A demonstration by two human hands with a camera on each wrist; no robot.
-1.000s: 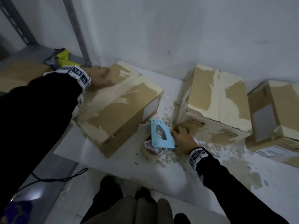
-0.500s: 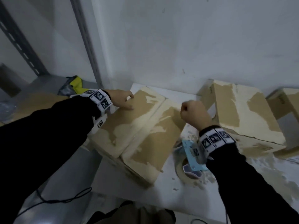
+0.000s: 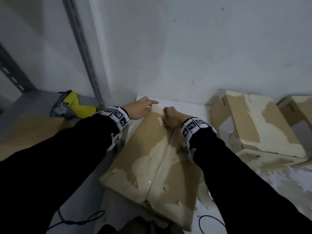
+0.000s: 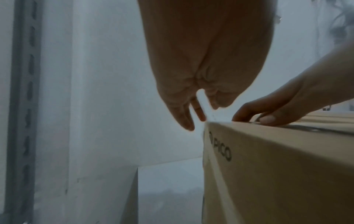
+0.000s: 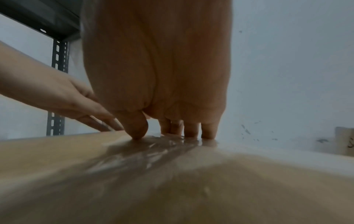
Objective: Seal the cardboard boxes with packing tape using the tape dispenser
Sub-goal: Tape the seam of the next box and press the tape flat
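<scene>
Hands (image 3: 156,114), two, press one of three boxes (image 3: 157,164).

Box (image 3: 152,166): brown matt cardboard, outer paper torn away in pale rough patches; glossy clear tape (image 5: 149,153), wrinkled, along the centre seam.
Second box (image 3: 253,125), at 3 o'clock: same cardboard, peeled likewise.
Surface (image 3: 278,186): white, smooth, flecked with paper scraps.
Upright (image 3: 87,53), at 11 o'clock: grey slotted metal.
Wall (image 3: 185,48): white, matt, scuffed.

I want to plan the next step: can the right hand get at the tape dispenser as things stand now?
Probably not directly. The right hand presses on the far end of the cardboard box, and the right forearm covers the table spot beside it. No tape dispenser is visible in any view, so the hand must first lift off and pull back.
</scene>
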